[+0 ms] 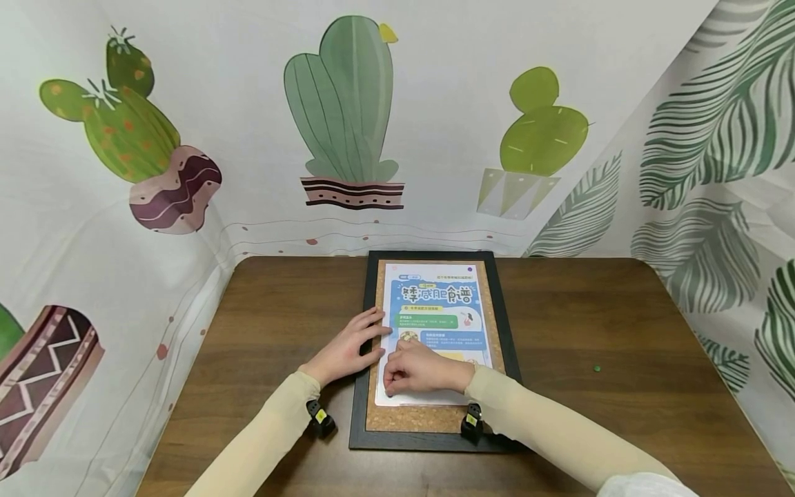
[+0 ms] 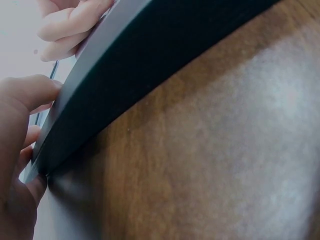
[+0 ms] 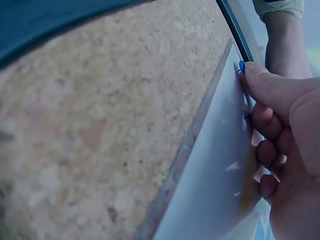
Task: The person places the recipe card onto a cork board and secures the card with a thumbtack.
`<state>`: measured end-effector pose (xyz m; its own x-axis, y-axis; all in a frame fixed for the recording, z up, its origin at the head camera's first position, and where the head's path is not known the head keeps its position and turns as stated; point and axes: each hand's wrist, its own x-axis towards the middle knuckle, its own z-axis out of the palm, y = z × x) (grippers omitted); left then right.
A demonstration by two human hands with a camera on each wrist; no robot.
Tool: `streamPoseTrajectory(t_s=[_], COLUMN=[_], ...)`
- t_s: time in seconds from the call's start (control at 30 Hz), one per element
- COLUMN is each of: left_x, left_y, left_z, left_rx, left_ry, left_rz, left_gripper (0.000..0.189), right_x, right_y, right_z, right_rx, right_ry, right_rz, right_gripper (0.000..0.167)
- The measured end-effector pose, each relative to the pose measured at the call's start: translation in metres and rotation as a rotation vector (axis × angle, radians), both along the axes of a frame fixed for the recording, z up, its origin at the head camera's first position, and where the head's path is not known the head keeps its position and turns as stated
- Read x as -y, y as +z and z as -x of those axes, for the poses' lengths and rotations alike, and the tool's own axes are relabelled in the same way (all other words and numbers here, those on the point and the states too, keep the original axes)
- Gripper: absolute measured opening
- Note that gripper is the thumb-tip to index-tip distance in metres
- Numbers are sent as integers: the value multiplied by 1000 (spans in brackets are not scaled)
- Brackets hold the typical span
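A printed poster sheet (image 1: 439, 321) lies on a cork board (image 1: 422, 419) with a black frame (image 1: 413, 442). My right hand (image 1: 425, 367) is over the sheet's lower left corner. Between its thumb and forefinger it pinches a blue push pin (image 3: 242, 66), whose thin metal point shows against the sheet in the right wrist view. The other right fingers are curled. My left hand (image 1: 349, 348) rests on the board's left side, fingers extended over the frame to the sheet's left edge. In the left wrist view a left-hand finger (image 2: 37, 92) touches the frame.
A purple dot (image 1: 470, 269) marks the sheet's top right corner, and a faint pink dot (image 1: 394, 268) its top left. Off to the right, a small green object (image 1: 597, 368) lies on the brown wooden table (image 1: 621, 428). Behind hangs a cactus-print cloth (image 1: 447, 124).
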<state>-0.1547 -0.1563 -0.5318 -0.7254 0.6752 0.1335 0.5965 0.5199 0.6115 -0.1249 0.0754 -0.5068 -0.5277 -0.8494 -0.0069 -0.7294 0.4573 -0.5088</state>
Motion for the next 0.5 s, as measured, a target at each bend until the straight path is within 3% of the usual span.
streamPoseTrajectory(t_s=[0.5], left_x=[0], left_y=[1], left_z=[0], left_rx=[-3], left_ry=[-3], left_rz=[6], left_gripper=[42], right_x=[0], right_y=[-5], right_z=[1], right_rx=[-53], right_ry=[40], right_rz=[6], right_gripper=[12])
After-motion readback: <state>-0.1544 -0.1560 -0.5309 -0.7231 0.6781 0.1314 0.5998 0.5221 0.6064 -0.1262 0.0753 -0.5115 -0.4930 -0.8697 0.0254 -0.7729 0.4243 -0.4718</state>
